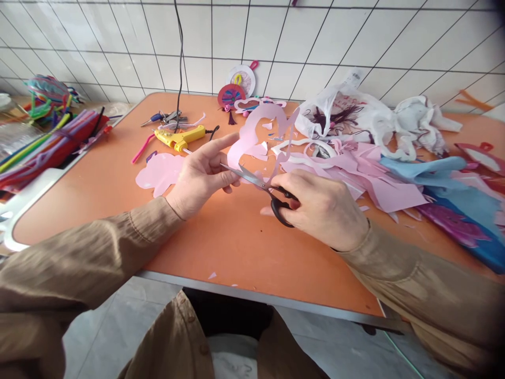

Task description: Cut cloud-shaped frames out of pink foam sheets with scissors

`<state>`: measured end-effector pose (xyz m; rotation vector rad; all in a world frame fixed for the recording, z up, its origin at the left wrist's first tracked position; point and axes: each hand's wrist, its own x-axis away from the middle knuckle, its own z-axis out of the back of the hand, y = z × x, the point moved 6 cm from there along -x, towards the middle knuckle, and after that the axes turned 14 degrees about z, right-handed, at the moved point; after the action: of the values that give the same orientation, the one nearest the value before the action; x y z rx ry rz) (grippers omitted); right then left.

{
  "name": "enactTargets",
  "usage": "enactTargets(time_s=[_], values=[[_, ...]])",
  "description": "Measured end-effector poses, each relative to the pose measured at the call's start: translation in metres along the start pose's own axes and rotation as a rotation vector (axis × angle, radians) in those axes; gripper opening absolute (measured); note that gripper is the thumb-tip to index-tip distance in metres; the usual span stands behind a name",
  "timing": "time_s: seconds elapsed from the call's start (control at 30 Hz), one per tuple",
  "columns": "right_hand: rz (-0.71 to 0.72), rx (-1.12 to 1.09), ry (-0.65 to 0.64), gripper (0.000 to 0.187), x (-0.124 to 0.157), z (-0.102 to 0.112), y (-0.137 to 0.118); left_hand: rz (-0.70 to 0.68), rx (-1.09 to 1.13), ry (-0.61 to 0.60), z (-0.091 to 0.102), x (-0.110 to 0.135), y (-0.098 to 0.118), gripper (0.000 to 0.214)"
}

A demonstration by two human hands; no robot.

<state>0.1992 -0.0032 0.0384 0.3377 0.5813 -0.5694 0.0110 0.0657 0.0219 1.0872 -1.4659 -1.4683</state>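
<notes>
In my right hand point(321, 208) is a pair of scissors point(252, 179), its black handles round my fingers and its blades parted, pointing left. My left hand point(207, 171) pinches a pink paper cutout point(249, 134) with a scalloped outline and a large opening, holding it up above the table. The blades lie against the paper's lower edge, close to my left fingertips. A thin pink strip hangs from the cutout on the right. Left of my left hand, a pink scalloped paper shape point(160, 171) lies flat, partly covered by the hand.
A yellow glue gun point(179, 138) lies at the back left of the orange table point(221, 247). Pink paper scraps point(355, 173) and a white plastic bag point(339, 110) cover the right side. Colourful pipe cleaners point(51, 145) sit far left. Round ornaments point(232, 96) lean near the tiled wall.
</notes>
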Motion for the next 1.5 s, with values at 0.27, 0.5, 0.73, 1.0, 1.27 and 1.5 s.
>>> enactTargets(time_s=[0.27, 0.5, 0.73, 1.0, 1.27, 1.5], values=[[0.009, -0.014, -0.018, 0.019, 0.0015, -0.0011, 0.0017, 0.019, 0.047, -0.033, -0.0024, -0.0005, -0.0032, 0.064], [-0.037, -0.047, 0.012, 0.019, 0.0050, -0.0037, 0.0061, 0.044, 0.082, -0.046, -0.0023, -0.0019, -0.0067, 0.062], [-0.003, -0.057, 0.006, 0.016, 0.0020, -0.0022, 0.0036, 0.082, 0.126, -0.082, -0.0038, -0.0023, -0.0087, 0.068], [-0.036, -0.039, -0.044, 0.019, -0.0001, 0.0003, 0.0030, 0.092, 0.178, -0.075, -0.0033, -0.0011, -0.0063, 0.059], [-0.030, -0.034, -0.033, 0.022, -0.0020, 0.0017, 0.0009, 0.133, 0.130, -0.078, -0.0005, -0.0018, -0.0072, 0.053], [-0.029, -0.013, -0.050, 0.022, -0.0017, 0.0012, 0.0014, 0.164, 0.119, -0.074, -0.0001, -0.0011, -0.0075, 0.048]])
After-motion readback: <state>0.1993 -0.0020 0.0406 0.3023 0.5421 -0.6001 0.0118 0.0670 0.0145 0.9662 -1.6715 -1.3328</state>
